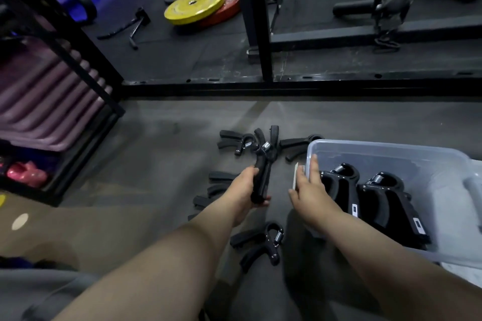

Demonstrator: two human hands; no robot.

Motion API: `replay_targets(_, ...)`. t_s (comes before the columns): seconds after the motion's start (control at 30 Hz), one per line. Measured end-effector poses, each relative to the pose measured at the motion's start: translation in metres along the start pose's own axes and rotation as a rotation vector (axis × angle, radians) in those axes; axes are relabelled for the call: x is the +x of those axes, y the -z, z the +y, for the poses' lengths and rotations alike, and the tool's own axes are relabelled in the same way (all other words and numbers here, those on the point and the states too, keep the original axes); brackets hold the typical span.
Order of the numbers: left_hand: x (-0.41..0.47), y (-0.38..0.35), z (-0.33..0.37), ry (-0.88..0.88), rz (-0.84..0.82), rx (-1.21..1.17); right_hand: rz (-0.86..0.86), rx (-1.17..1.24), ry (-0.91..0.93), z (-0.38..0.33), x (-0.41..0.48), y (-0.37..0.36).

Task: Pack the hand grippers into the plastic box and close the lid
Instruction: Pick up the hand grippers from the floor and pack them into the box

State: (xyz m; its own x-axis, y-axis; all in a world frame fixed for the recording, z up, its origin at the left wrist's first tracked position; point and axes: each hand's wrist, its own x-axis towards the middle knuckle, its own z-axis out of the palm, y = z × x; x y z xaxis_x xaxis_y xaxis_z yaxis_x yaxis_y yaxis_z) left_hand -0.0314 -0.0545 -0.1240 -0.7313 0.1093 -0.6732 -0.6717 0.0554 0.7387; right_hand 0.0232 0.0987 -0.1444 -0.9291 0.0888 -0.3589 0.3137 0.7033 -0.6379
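My left hand (242, 190) grips a black hand gripper (263, 172) by its handles, squeezed together, above the floor. My right hand (310, 190) rests with straight fingers on the left rim of the clear plastic box (391, 150). Two black hand grippers (365, 198) lie side by side inside the box. Several more grippers lie loose on the grey floor: a pair beyond my left hand (234, 142), one by the box's far corner (297, 147), some to the left (216, 187), and one near my forearms (260, 242).
A black steel rack frame (260, 83) runs across the floor beyond the grippers. Purple mats (44, 101) are stacked in a rack at left, with pink dumbbells (26, 173) below. Yellow and red weight plates (198, 6) lie further back.
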Motion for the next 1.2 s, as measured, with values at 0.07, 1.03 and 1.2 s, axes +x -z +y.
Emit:
replay_targets(0.07,-0.011,-0.010,0.005,-0.045,-0.064,-0.091,0.007,0.080,0.022,-0.002,-0.004,0.009)
replay_targets(1.03,-0.033,-0.106,-0.040,-0.652,0.001,1.408,0.363,0.459,-0.542,0.137,-0.044,0.153)
replay_targets(1.2,-0.025,-0.105,-0.047,-0.648,0.022,1.437,0.260,0.394,-0.570,0.155,-0.050,0.143)
